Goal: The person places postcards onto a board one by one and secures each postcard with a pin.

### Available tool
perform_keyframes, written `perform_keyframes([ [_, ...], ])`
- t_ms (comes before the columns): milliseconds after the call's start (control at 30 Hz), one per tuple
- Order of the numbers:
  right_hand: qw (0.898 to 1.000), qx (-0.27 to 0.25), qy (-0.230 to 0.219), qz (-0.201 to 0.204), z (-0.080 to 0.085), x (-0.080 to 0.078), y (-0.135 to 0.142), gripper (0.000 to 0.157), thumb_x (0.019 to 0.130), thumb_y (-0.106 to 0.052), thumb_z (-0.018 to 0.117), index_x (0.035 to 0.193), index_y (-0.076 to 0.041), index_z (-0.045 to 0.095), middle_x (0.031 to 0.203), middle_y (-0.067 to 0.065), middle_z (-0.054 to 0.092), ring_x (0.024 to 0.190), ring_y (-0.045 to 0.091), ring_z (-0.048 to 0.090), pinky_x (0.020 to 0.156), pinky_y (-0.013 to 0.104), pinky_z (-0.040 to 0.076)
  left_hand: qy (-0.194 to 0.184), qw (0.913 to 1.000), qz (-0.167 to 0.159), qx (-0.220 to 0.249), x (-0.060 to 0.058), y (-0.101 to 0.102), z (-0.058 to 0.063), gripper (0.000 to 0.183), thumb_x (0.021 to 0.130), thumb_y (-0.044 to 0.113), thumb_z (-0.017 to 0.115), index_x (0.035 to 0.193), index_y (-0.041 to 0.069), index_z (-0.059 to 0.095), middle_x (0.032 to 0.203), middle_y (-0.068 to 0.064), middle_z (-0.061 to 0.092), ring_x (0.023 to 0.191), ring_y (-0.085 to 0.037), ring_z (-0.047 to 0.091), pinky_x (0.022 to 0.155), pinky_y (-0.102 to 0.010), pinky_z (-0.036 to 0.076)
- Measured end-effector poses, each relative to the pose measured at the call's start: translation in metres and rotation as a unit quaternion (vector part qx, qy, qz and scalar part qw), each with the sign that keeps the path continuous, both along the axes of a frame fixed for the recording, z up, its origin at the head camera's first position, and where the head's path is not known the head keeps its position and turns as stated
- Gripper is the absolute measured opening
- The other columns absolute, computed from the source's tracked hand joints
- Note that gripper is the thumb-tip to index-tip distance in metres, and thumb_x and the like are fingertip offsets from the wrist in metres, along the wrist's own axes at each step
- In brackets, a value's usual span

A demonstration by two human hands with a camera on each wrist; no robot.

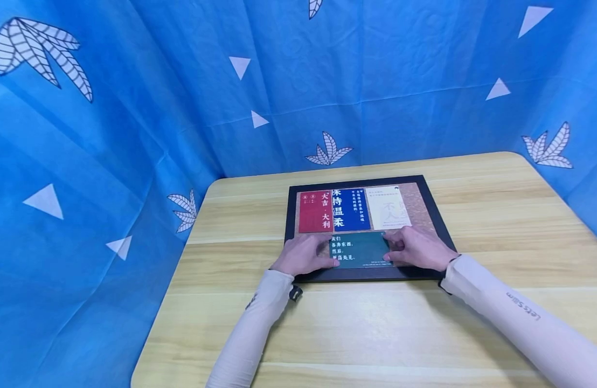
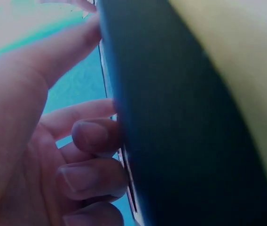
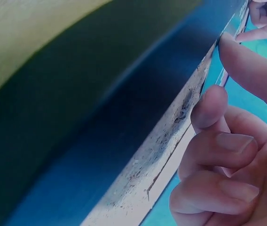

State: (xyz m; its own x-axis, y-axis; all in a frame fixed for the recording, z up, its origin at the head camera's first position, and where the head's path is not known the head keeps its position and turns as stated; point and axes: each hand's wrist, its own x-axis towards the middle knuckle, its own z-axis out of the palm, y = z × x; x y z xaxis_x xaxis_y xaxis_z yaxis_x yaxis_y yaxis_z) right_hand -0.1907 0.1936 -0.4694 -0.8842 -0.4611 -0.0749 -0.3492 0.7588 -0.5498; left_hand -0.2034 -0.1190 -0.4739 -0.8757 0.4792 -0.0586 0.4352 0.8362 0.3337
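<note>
A green card (image 1: 359, 250) with white lettering lies across the lower part of a black-framed cork board (image 1: 371, 274). My left hand (image 1: 302, 255) holds its left end, index finger at the upper corner and thumb at the lower one. At the right end my right hand (image 1: 417, 248) holds the card the same way. Above it sit a red card (image 1: 313, 213), a blue card (image 1: 349, 213) and a cream card (image 1: 387, 207) in a row. In both wrist views the other fingers (image 3: 218, 148) curl close to the board's surface.
The board lies on a light wooden table (image 1: 221, 302) with rounded corners. Blue curtains (image 1: 376, 64) with white leaf and triangle prints hang behind the table and along its left and right sides. Bare cork (image 1: 415, 202) shows right of the cream card.
</note>
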Motion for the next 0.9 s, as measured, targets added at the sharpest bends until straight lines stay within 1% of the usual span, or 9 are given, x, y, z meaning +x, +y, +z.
perform_keyframes([
  [133,1.000,0.006,0.007,-0.001,0.000,0.001,-0.001,0.051,0.089,-0.029,0.082,0.128,0.002,0.070,0.064,-0.007,0.062,0.049,0.010,0.040,0.047,0.023,0.025,-0.015,0.9999,-0.005,-0.005,-0.001,-0.003,0.000,0.077,0.080,0.058,0.084,0.147,0.029,0.058,0.134,0.006,0.067,0.118,-0.014,0.059,0.101,-0.040,0.055],
  [233,1.000,0.012,0.016,0.001,0.000,0.002,-0.001,0.051,0.089,-0.029,0.082,0.128,0.001,0.071,0.065,-0.008,0.062,0.050,0.009,0.040,0.048,0.023,0.026,-0.021,0.9998,-0.004,-0.005,-0.001,-0.005,0.000,0.080,0.080,0.059,0.083,0.149,0.028,0.057,0.137,0.005,0.067,0.121,-0.015,0.059,0.103,-0.042,0.055],
  [367,1.000,0.015,0.027,0.003,0.000,0.003,-0.001,0.053,0.089,-0.028,0.082,0.131,0.002,0.069,0.065,-0.007,0.059,0.051,0.009,0.041,0.049,0.024,0.027,-0.021,0.9998,-0.004,-0.002,-0.002,-0.007,0.001,0.081,0.079,0.059,0.084,0.150,0.030,0.055,0.138,0.005,0.066,0.125,-0.016,0.057,0.104,-0.043,0.054],
  [567,1.000,0.005,0.014,0.003,0.003,0.005,-0.002,0.051,0.090,-0.027,0.081,0.130,0.003,0.069,0.063,-0.008,0.060,0.052,0.010,0.048,0.050,0.024,0.029,-0.022,0.9997,-0.002,0.001,-0.001,-0.009,0.002,0.083,0.079,0.059,0.084,0.151,0.032,0.053,0.140,0.005,0.065,0.127,-0.016,0.057,0.106,-0.043,0.054],
  [667,1.000,0.005,0.010,0.001,0.003,0.005,-0.003,0.051,0.090,-0.027,0.081,0.130,0.002,0.069,0.062,-0.008,0.058,0.052,0.010,0.048,0.049,0.023,0.027,-0.021,0.9998,-0.004,0.002,-0.001,-0.010,0.001,0.083,0.079,0.062,0.083,0.151,0.033,0.054,0.140,0.005,0.064,0.128,-0.015,0.057,0.106,-0.043,0.054],
  [833,1.000,0.003,0.006,-0.002,0.003,0.006,-0.003,0.044,0.089,-0.027,0.082,0.124,-0.003,0.071,0.062,-0.006,0.052,0.053,0.011,0.045,0.050,0.023,0.026,-0.019,0.9998,-0.006,0.000,-0.001,-0.011,0.000,0.083,0.079,0.063,0.082,0.150,0.032,0.055,0.140,0.005,0.065,0.128,-0.016,0.057,0.104,-0.044,0.055],
  [900,1.000,0.000,0.004,-0.001,0.003,0.006,-0.003,0.035,0.089,-0.026,0.082,0.116,-0.007,0.072,0.062,-0.006,0.050,0.053,0.011,0.045,0.051,0.023,0.025,-0.017,0.9998,-0.008,-0.002,-0.001,-0.011,-0.001,0.083,0.079,0.063,0.082,0.151,0.032,0.054,0.140,0.005,0.065,0.128,-0.016,0.057,0.104,-0.044,0.055],
])
